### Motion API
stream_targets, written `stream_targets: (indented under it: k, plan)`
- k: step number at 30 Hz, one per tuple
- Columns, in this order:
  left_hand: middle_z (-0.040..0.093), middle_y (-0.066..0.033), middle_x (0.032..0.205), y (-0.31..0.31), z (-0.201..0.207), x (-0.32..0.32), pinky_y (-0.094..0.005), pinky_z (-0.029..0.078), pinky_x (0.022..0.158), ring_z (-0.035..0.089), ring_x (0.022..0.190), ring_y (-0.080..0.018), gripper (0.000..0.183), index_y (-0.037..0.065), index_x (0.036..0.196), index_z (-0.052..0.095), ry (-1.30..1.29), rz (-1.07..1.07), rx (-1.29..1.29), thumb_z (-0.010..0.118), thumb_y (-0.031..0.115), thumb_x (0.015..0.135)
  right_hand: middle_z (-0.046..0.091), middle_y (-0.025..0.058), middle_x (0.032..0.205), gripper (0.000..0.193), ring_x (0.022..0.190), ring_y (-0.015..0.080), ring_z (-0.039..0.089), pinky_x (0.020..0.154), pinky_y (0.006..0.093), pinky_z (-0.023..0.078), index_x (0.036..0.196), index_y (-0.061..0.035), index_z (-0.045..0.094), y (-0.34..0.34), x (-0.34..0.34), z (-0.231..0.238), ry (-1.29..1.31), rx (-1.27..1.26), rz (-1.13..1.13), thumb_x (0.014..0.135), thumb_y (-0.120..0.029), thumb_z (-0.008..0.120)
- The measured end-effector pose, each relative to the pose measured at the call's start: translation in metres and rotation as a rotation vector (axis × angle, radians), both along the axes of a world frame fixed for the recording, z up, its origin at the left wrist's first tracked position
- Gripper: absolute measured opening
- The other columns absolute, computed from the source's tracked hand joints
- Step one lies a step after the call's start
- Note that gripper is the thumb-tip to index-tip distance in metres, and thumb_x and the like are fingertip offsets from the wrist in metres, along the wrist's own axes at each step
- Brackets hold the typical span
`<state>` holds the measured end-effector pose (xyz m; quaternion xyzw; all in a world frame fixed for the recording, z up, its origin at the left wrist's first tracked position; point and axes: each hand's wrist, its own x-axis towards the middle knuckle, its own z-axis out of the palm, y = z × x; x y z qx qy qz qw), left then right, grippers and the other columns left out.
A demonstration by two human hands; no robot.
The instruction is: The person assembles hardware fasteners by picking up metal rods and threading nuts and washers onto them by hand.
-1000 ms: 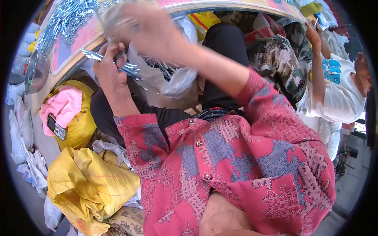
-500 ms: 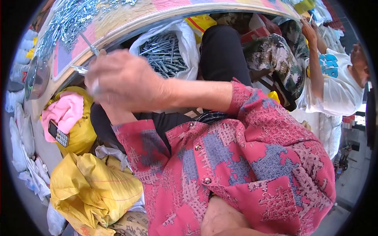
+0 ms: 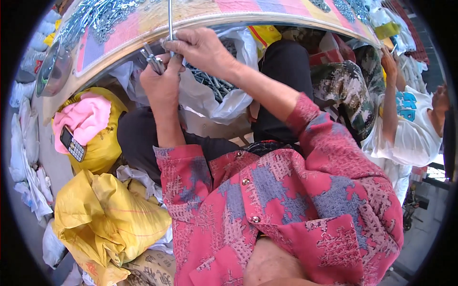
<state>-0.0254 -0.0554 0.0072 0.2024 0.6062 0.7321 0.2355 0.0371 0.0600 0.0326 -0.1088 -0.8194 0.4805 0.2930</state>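
My left hand (image 3: 161, 83) is closed around several short silvery metal bolts (image 3: 151, 59), whose ends stick out above the fingers. Just above its thumb, my right hand (image 3: 205, 50) pinches at the lower end of a long thin metal rod (image 3: 170, 19). The rod stands nearly upright and runs out of the top of the picture. Whether a small nut or washer sits between the right fingertips is too small to tell. Behind both hands, a white sack (image 3: 234, 107) holds many dark metal bolts (image 3: 212, 83), partly covered by my right wrist.
A table (image 3: 200, 21) with a checked cover carries heaps of metal parts (image 3: 107, 19). At its left edge sits a clear bowl (image 3: 55, 69). A pink cloth (image 3: 83, 114) and a phone (image 3: 72, 144) lie on a yellow bag (image 3: 102, 155). On the right, another person (image 3: 405, 114) sits working.
Both hands have moved right and up toward the table edge. The rod, slanted before, now stands nearly upright. The blurred right hand has drawn back, uncovering the left hand and its bolts.
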Motion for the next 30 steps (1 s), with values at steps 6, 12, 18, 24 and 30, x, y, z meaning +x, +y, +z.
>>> stream_targets:
  k: [6,12,18,24,30]
  plan:
    - [0.066,-0.003,0.072,0.006,-0.002,0.007,-0.0221,0.045,0.059,0.059,0.064,-0.0073,0.016,-0.004,0.09,0.068,0.215,0.071,-0.075,0.069,0.01,0.084,0.06,0.0218,0.077,0.02,0.069,0.0353,0.059,0.063,0.0383,0.047,0.094,0.0011,0.064,0.021,0.011,-0.001,0.025,0.354,-0.026,0.087,-0.017,0.061]
    - [0.068,-0.004,0.084,0.004,0.002,-0.01,-0.0173,0.029,0.043,0.042,0.055,-0.0011,0.014,0.002,0.095,0.069,-0.146,-0.246,-0.071,0.065,0.009,0.084,0.067,0.0159,0.088,0.028,0.078,0.0289,0.063,0.073,0.0369,0.05,0.101,-0.0003,0.066,0.066,0.039,-0.006,-0.413,0.759,-0.177,0.087,-0.024,0.064]
    - [0.067,-0.0105,0.088,0.034,0.005,0.029,-0.0179,0.032,0.041,0.047,0.053,-0.0049,0.023,0.003,0.106,0.061,-0.364,-0.548,0.042,0.059,0.006,0.084,0.059,0.0026,0.067,0.025,0.047,0.0102,0.053,0.036,0.0236,0.042,0.088,-0.0018,0.064,0.046,0.049,0.02,-0.27,-0.42,0.269,0.091,-0.026,0.06]
    - [0.061,-0.0131,0.077,0.029,0.011,0.037,-0.021,0.033,0.042,0.044,0.048,-0.009,0.027,0.0,0.105,0.056,-0.621,-0.712,0.28,0.059,0.022,0.091,0.065,-0.0007,0.074,0.019,0.059,0.0019,0.056,0.05,0.0179,0.044,0.097,-0.001,0.067,0.065,0.043,0.021,-0.322,-0.627,0.427,0.089,-0.018,0.063]
    - [0.057,-0.0098,0.068,0.046,-0.009,0.027,-0.0255,0.04,0.051,0.051,0.058,-0.0148,0.026,0.001,0.099,0.055,-0.757,-0.633,0.445,0.055,0.027,0.095,0.062,0.0055,0.072,0.026,0.065,0.0123,0.054,0.061,0.0302,0.045,0.088,0.0018,0.066,0.112,0.005,0.052,-0.221,-0.227,0.102,0.086,-0.024,0.063]
